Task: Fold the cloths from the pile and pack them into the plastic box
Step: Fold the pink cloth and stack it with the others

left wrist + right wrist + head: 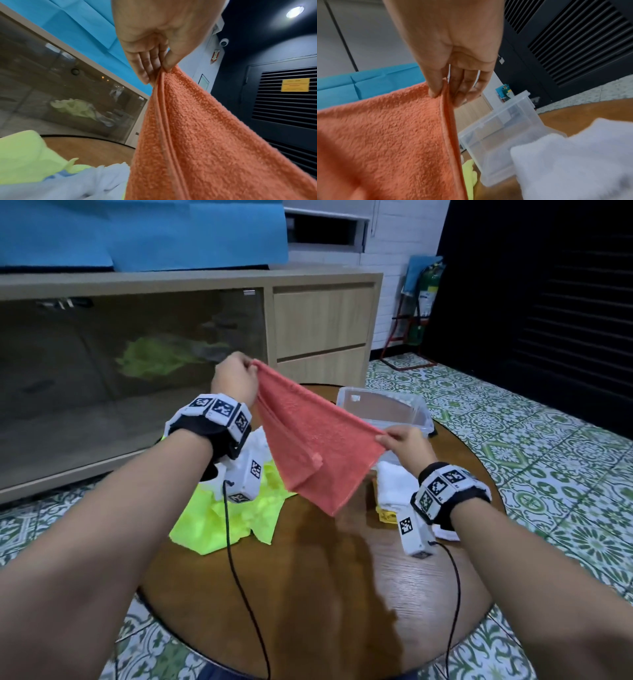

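An orange terry cloth [313,440] [197,135] [385,135] hangs doubled in the air above the round wooden table [325,577]. My left hand [234,376] [161,65] pinches its upper left corner, raised high. My right hand [399,440] [447,88] pinches the opposite corner, lower and to the right. The clear plastic box [387,410] [498,135] stands behind the cloth at the table's far side. A crumpled pile with a neon yellow-green cloth [226,515] [25,155] and a pale blue one [77,182] lies under my left wrist.
A folded white cloth [394,482] [573,155] on a yellow one [385,513] lies under my right wrist, just in front of the box. A wooden cabinet [322,320] with a glass door stands behind the table. Patterned floor tiles [513,422] surround the table.
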Available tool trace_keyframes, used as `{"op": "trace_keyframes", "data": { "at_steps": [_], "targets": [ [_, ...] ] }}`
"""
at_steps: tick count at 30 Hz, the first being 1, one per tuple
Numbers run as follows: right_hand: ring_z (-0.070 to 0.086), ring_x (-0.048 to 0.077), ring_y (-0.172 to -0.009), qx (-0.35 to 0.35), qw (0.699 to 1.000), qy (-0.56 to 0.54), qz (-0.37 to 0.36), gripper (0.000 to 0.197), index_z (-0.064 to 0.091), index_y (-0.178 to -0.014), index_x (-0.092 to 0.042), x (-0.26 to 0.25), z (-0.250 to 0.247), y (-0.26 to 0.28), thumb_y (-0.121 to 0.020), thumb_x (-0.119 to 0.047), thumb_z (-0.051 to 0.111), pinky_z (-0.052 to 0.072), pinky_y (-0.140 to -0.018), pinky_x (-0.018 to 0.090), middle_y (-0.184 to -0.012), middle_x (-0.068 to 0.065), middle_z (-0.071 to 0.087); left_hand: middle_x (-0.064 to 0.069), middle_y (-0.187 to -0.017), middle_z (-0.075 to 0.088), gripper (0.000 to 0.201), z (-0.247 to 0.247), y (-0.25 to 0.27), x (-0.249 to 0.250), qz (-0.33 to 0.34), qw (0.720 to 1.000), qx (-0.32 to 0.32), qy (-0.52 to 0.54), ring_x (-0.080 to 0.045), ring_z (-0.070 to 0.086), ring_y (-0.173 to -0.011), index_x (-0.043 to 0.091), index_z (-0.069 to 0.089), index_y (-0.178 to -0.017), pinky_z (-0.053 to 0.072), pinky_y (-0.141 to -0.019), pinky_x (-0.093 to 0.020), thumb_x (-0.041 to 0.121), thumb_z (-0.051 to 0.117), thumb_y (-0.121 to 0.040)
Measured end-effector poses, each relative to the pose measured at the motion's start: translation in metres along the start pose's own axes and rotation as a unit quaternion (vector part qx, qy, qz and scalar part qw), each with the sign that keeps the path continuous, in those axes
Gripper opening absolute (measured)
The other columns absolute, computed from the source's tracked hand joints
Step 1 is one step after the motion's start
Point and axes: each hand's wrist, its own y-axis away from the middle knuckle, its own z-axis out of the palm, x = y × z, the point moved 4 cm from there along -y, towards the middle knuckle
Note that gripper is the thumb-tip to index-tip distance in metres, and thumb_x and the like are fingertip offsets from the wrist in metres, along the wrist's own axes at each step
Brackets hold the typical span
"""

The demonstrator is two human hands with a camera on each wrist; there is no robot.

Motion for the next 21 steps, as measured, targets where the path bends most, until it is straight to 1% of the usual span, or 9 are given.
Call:
{"op": "trace_keyframes", "data": {
  "at_steps": [2,4,5,9,11,12,15,19,21],
  "targets": [
    [0.054,0.012,-0.068,0.01,1.0,-0.012,-0.022,0.018,0.069,-0.1,-0.002,-0.009,-0.008,-0.004,-0.091,-0.014,0.059,0.043,-0.062,0.02,-0.073,-0.001,0.061,-0.018,-0.117,0.063,0.026,-0.005,0.002,-0.015,-0.019,1.0,0.006,-0.007,-0.032,0.057,-0.111,0.006,0.061,-0.114,0.043,-0.091,-0.033,0.017,0.047,-0.095],
    [0.052,0.012,-0.069,0.017,0.999,-0.016,-0.038,0.017,0.067,-0.103,-0.006,-0.02,-0.015,-0.009,-0.092,-0.015,0.058,0.046,-0.062,0.023,-0.077,0.0,0.059,-0.018,-0.116,0.063,0.027,-0.009,0.003,-0.025,-0.029,0.999,0.01,-0.007,-0.032,0.057,-0.11,0.005,0.061,-0.114,0.044,-0.091,-0.033,0.015,0.046,-0.094],
    [0.051,0.01,-0.068,0.018,0.999,-0.018,-0.041,0.016,0.067,-0.103,-0.007,-0.025,-0.019,-0.011,-0.092,-0.016,0.058,0.046,-0.06,0.021,-0.077,-0.001,0.058,-0.018,-0.116,0.063,0.027,-0.011,0.002,-0.029,-0.031,0.999,0.012,-0.006,-0.032,0.058,-0.11,0.005,0.061,-0.114,0.044,-0.091,-0.033,0.014,0.046,-0.094],
    [0.051,-0.001,-0.05,0.019,0.997,-0.067,-0.046,0.011,0.065,-0.098,-0.004,-0.034,-0.028,-0.018,-0.09,-0.01,0.06,0.046,-0.047,0.012,-0.068,-0.002,0.056,-0.017,-0.115,0.064,0.026,-0.019,0.001,-0.037,-0.036,0.999,0.021,-0.004,-0.031,0.058,-0.109,0.005,0.061,-0.114,0.044,-0.091,-0.033,0.014,0.046,-0.095],
    [0.053,-0.004,-0.046,0.021,0.994,-0.099,-0.042,0.007,0.063,-0.095,-0.005,-0.034,-0.03,-0.019,-0.091,-0.008,0.058,0.047,-0.046,0.012,-0.067,-0.001,0.057,-0.016,-0.114,0.064,0.026,-0.021,0.002,-0.038,-0.035,0.999,0.023,-0.008,-0.031,0.058,-0.109,0.006,0.061,-0.115,0.044,-0.09,-0.033,0.014,0.046,-0.095],
    [0.054,-0.004,-0.047,0.02,0.992,-0.114,-0.038,0.004,0.061,-0.091,-0.007,-0.034,-0.03,-0.018,-0.092,-0.008,0.057,0.048,-0.046,0.013,-0.068,0.0,0.058,-0.016,-0.114,0.064,0.026,-0.021,0.003,-0.038,-0.034,0.999,0.023,-0.008,-0.031,0.058,-0.109,0.007,0.061,-0.115,0.044,-0.09,-0.033,0.013,0.046,-0.095],
    [0.057,-0.001,-0.047,0.024,0.987,-0.155,-0.022,0.016,0.053,-0.081,-0.015,-0.034,-0.027,-0.017,-0.093,-0.005,0.054,0.048,-0.045,0.016,-0.068,0.005,0.059,-0.016,-0.113,0.064,0.026,-0.018,0.005,-0.04,-0.043,0.999,0.021,-0.002,-0.032,0.058,-0.108,0.007,0.061,-0.115,0.045,-0.09,-0.033,0.013,0.045,-0.095],
    [0.056,0.002,-0.045,0.002,0.982,-0.191,-0.012,0.024,0.051,-0.08,-0.013,-0.035,-0.02,-0.016,-0.093,0.006,0.044,0.051,-0.047,0.018,-0.07,0.009,0.055,-0.017,-0.113,0.064,0.025,-0.015,0.008,-0.048,-0.061,0.998,0.018,0.005,-0.032,0.059,-0.106,0.006,0.061,-0.113,0.045,-0.091,-0.034,0.013,0.046,-0.095],
    [0.057,0.003,-0.044,-0.005,0.977,-0.212,-0.002,0.023,0.053,-0.083,-0.009,-0.035,-0.017,-0.016,-0.093,0.009,0.042,0.054,-0.049,0.018,-0.07,0.011,0.054,-0.017,-0.113,0.064,0.025,-0.015,0.008,-0.052,-0.065,0.998,0.015,0.0,-0.031,0.059,-0.107,0.007,0.061,-0.113,0.045,-0.092,-0.034,0.014,0.047,-0.095]
  ]
}}
